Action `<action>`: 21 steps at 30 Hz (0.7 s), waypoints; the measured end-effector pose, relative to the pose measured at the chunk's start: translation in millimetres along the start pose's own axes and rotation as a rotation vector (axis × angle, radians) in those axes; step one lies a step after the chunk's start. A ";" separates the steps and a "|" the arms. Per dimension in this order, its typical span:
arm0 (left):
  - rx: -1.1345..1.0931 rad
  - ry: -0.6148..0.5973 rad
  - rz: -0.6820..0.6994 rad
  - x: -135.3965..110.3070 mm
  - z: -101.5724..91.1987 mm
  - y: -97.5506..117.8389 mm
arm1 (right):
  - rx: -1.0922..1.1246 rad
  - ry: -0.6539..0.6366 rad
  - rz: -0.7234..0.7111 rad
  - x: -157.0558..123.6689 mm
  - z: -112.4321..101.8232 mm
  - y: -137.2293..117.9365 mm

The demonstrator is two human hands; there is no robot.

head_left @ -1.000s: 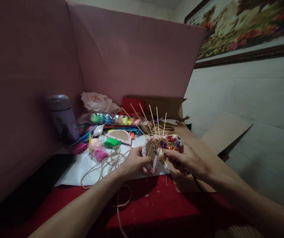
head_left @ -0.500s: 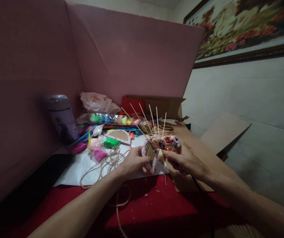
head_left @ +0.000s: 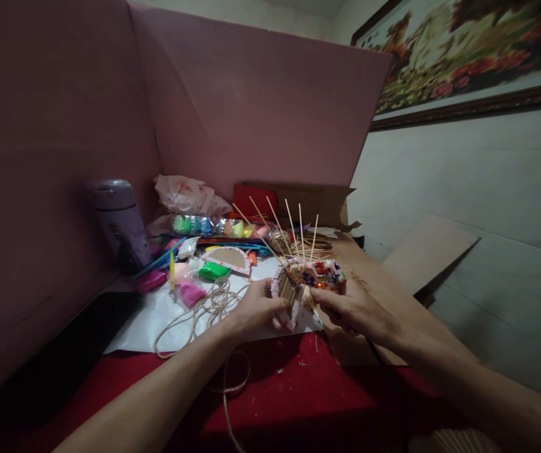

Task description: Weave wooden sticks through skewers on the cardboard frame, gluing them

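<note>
Both hands are on a small cardboard craft piece [head_left: 290, 294] edged in pale fabric, with floral cloth [head_left: 331, 275] along its right part. Several thin wooden sticks [head_left: 292, 225] rise from its top, fanned out. My left hand [head_left: 262, 307] grips the left side, thumb over the front and fingers partly behind. My right hand [head_left: 350, 307] is closed round the right side, its thumb and forefinger by a pale straw-like bundle [head_left: 309, 299] at the front. Its other fingers are mostly hidden.
Loose twine [head_left: 214, 308] lies on white paper [head_left: 133, 333] and hangs over the red cloth [head_left: 280, 390]. Behind are clay packets [head_left: 214, 271], a fabric-edged half-round card [head_left: 228, 258] and a purple bottle [head_left: 122, 223]. Flat cardboard [head_left: 369, 349] lies at right.
</note>
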State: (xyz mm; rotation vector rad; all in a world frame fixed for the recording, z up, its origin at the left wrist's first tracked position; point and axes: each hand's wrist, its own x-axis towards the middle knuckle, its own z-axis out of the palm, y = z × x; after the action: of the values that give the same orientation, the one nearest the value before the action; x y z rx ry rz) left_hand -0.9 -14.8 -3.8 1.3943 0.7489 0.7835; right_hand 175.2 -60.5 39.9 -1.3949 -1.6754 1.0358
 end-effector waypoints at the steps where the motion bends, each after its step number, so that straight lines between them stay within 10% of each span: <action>1: 0.001 -0.001 0.002 0.3 -0.1 -0.5 | 0.007 -0.009 -0.013 -0.1 0.4 -0.8; 21: -0.003 0.000 0.016 0.7 -0.2 -0.1 | 0.031 -0.050 -0.003 -4.3 3.1 -3.7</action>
State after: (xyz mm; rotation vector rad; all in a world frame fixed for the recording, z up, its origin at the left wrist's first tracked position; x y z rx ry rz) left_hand -0.7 -14.1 -3.9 1.3989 0.7373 0.7966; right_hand 171.6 -65.5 41.9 -1.3562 -1.6904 1.0983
